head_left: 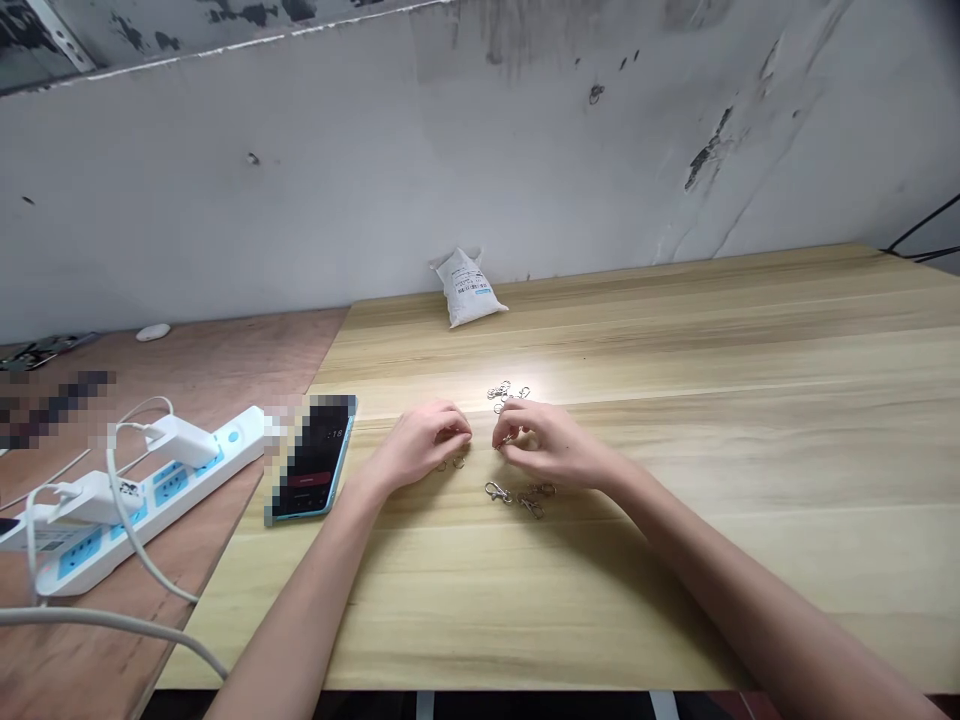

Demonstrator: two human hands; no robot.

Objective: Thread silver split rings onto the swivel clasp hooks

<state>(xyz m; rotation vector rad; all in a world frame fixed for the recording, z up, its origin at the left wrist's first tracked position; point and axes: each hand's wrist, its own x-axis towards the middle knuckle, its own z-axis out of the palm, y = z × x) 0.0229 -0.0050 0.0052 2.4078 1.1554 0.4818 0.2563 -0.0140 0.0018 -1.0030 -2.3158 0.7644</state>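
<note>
My left hand [427, 440] is closed in a pinch low over the table, and whatever is between its fingertips is too small to make out. Beneath it lie a couple of thin metal split rings [459, 462]. To the right, my right hand [553, 443] has thumb and forefinger together on a small silvery clasp, mostly hidden by the fingers. Beyond the right hand sits a little cluster of metal lobster clasps [499, 391]. Closer to me, several more clasps [496, 491] lie on the wood just below the right hand.
A phone [311, 462] lies left of my left hand. Farther left, a white power strip [161, 495] holds plugged chargers, with cables [112, 622] reaching the table edge. A white plastic packet [470, 290] rests by the wall at the back of the wooden table [720, 400].
</note>
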